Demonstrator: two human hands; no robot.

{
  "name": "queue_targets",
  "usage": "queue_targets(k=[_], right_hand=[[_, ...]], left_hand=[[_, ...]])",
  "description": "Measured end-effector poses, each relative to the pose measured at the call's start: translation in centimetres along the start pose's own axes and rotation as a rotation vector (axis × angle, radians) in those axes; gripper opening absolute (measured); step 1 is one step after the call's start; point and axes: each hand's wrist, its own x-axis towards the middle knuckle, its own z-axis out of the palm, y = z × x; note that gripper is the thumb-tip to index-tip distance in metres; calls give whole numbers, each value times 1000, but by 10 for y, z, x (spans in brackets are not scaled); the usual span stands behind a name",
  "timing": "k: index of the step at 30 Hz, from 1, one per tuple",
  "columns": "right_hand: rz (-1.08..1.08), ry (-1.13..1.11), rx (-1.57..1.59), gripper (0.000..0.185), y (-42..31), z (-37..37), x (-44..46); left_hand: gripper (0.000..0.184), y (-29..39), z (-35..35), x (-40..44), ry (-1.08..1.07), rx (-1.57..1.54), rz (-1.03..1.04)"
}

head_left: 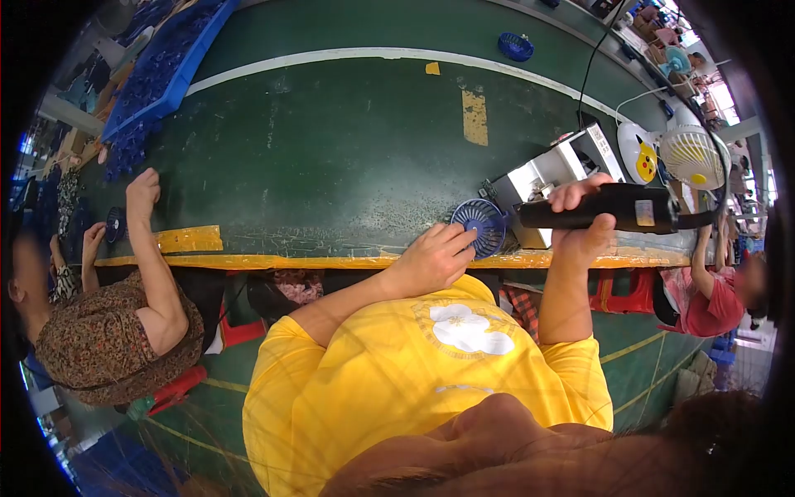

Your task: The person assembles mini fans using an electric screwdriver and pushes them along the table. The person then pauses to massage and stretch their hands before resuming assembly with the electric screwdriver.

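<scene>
My left hand (435, 258) has its fingers closed on the edge of a round blue fan part with a slatted grille (480, 225), at the table's front edge. My right hand (585, 219) is wrapped round a black electric screwdriver (613, 207), held sideways with its cable leading off to the right. The screwdriver's front end points left, close to the blue fan part; whether they touch I cannot tell. Just behind the screwdriver stands a white-and-grey box-shaped device (542, 174), partly hidden by the tool and my right hand.
A white desk fan (694, 157) stands at the right. Another round blue part (515, 46) lies at the back. A blue tray (178, 91) heaped with blue parts is at the upper left. Co-workers sit left (124, 340) and right (712, 298). Yellow tape (189, 239) marks the table.
</scene>
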Motion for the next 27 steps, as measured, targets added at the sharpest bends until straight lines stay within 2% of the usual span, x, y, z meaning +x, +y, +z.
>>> queue_targets(k=[5,15,19,25,27], right_hand=[[88,-103,4,68,32,15,-12],[271,-255,17,56,57,20,-16],[235,-305,15,57,57,17,-16],[51,-72,-25,65,36,6,-11],[26,-29,-39,67,29,1,-10]], left_hand=[[18,-4,6,-4,23,23,13],[17,-3,9,-4,68,13,17],[16,-4,6,-2,63,5,9],[8,-19,-11,-4,-18,44,78],[13,-46,-18,-3,-30,186,121]])
